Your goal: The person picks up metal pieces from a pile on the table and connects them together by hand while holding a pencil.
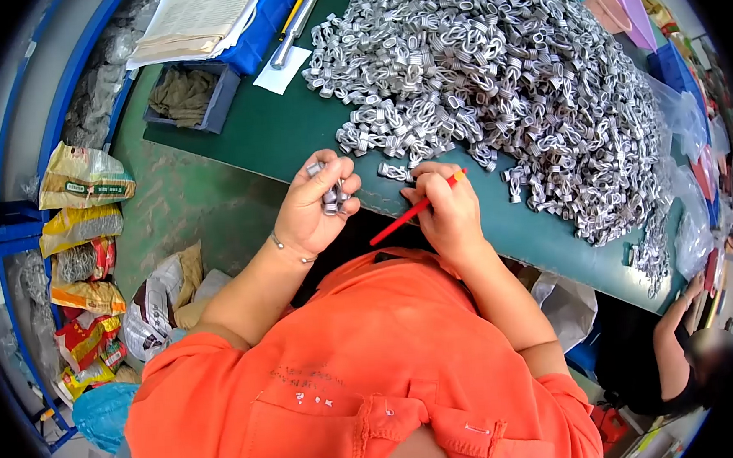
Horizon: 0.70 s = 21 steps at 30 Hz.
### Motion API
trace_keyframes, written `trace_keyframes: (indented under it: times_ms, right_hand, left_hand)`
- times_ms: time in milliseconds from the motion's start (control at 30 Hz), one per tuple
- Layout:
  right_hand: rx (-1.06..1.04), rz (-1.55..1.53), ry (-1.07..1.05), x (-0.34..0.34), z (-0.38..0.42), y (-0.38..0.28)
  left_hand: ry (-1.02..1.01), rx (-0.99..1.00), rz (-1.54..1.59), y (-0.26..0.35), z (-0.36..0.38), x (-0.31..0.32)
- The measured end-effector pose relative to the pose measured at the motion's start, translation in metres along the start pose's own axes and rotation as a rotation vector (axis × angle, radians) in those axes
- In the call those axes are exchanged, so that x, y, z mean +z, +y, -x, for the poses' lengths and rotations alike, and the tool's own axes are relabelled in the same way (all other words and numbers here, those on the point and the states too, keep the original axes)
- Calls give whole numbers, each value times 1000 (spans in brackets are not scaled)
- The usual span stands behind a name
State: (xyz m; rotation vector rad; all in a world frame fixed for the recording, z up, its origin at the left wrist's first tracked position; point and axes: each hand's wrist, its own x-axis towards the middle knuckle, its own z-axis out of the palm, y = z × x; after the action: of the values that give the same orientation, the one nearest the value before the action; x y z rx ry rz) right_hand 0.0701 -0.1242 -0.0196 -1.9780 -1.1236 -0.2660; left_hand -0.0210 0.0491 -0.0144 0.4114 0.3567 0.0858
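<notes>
My left hand [302, 206] is raised just off the table edge, its fingers curled around several small grey metal fittings [331, 199]. My right hand [451, 215] grips a slim red pen [400, 222] with an orange end; its lower end points down and to the left. Just beyond the right fingertips, a few looped metal fittings [392, 172] lie at the near edge of the green table [248, 140]. Behind them spreads a big heap of the same silvery fittings [491, 62].
A grey bin with a cloth [182, 97] and a blue box with papers [194, 21] sit at the table's left. Printed sacks [86, 175] line a blue rack on the left. Plastic bags [691, 217] hang at the right, near another person's arm [671, 336].
</notes>
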Motion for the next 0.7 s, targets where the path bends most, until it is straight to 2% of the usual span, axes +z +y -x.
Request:
trace_keyframes:
  times_ms: [67, 100, 133, 233, 267, 333, 400, 433, 600, 700]
  right_hand:
    - [-18, 14, -7, 0, -1, 2]
    - [-32, 30, -13, -1, -1, 3]
    - [-34, 33, -14, -2, -1, 6]
    - [-32, 26, -48, -5, 3, 10]
    - [131, -192, -17, -5, 7, 8]
    - [457, -629, 45, -6, 13, 3]
    - [843, -1062, 54, -22, 4, -10]
    - [928, -1125, 37, -26, 3, -10]
    - [964, -1324, 45, -31, 11, -10]
    - [830, -1349, 72, -29, 16, -12]
  left_hand:
    - [-194, -29, -17, -2, -2, -8]
    - [-111, -32, -55, -3, 0, -4]
    - [-114, -32, -53, -4, 1, 1]
    - [80, 34, -351, -11, 0, 8]
    - [78, 33, -351, -13, -1, 10]
    - [44, 90, -655, -15, -1, 16]
    - [11, 70, -681, -17, -2, 19]
    - [-31, 50, -698, -18, -3, 22]
    - [-171, 54, -720, -21, -4, 29]
    - [-229, 83, -771, -21, -3, 37]
